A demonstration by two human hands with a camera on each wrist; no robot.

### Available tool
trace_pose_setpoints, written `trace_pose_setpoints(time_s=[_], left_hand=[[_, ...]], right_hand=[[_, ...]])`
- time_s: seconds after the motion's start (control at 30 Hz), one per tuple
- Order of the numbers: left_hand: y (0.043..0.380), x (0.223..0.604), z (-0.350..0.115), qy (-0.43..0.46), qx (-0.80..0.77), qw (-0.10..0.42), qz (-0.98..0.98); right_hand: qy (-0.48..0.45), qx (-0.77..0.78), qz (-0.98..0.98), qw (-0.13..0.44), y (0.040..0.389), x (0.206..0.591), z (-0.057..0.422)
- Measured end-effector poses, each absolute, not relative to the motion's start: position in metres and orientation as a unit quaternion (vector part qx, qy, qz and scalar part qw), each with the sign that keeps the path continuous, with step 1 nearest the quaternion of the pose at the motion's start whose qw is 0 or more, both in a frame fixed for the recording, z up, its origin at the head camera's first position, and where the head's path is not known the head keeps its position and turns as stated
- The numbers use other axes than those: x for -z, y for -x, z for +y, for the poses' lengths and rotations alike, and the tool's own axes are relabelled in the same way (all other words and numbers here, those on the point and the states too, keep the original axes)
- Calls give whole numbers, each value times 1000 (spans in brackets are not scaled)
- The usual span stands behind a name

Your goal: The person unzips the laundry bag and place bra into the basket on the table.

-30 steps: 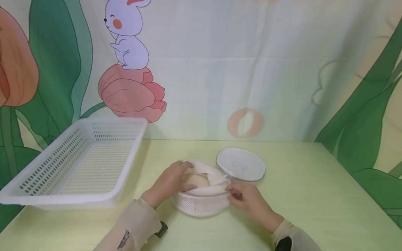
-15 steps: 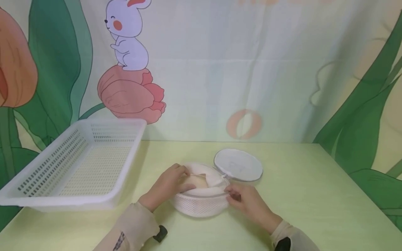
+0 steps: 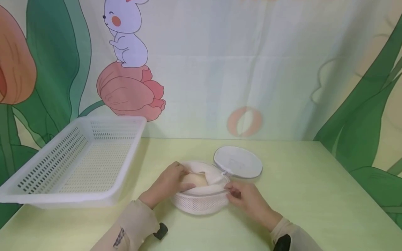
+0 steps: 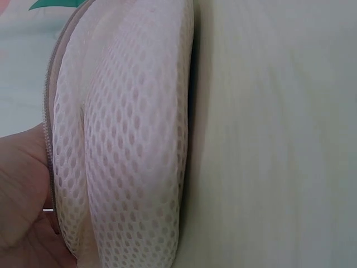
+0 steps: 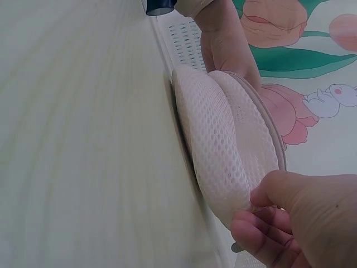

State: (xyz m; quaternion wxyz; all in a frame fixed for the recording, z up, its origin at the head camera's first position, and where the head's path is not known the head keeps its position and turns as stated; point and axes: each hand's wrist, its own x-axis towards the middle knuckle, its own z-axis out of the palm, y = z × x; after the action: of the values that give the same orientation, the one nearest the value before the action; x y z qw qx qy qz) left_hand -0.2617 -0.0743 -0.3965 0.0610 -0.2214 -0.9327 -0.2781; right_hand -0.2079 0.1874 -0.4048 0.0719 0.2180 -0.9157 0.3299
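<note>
A round white mesh laundry bag (image 3: 201, 204) stands on the table, its zipped top open. Inside lies a smooth beige thing (image 3: 196, 179), perhaps a padded cup; most of it is hidden. My left hand (image 3: 166, 183) holds the bag's left side, palm outside, with thumb and fingers reaching over the rim beside the beige thing. On the opposite side, my right hand (image 3: 246, 198) pinches the bag's zip edge between thumb and fingers, also plain in the right wrist view. The bag's round white lid (image 3: 238, 162) lies folded back behind, joined near the right hand.
A large white slotted plastic basket (image 3: 106, 167) stands at the left of the pale yellow-green table (image 3: 307, 195). Behind the table hangs a curtain (image 3: 201, 76) printed with tulips and a rabbit. Dark straps sit at both sleeves.
Both hands keep about the same places on the bag. The left fingers have shifted very slightly at the rim; the view itself has moved a little.
</note>
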Motion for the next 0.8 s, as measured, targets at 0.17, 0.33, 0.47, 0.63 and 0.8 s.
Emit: trace_pose_setpoints(time_s=[0.17,0.33,0.47,0.63,0.8], left_hand=[[264,399,-75,211,283,51,-934],[264,400,-74,224,281,51,-932],[265,404,-74,230,289,52,-928],[264,409,-74,243,282,75,-925],[264,410,-72,250,275,90,-924]], right_hand=[[-220,-330,-915,74,208,404,187],[-223,-329,-914,78,209,405,187],[-221,-328,-915,78,209,405,187],[-221,-329,-915,79,208,406,186],[-221,-333,-913,80,208,406,187]])
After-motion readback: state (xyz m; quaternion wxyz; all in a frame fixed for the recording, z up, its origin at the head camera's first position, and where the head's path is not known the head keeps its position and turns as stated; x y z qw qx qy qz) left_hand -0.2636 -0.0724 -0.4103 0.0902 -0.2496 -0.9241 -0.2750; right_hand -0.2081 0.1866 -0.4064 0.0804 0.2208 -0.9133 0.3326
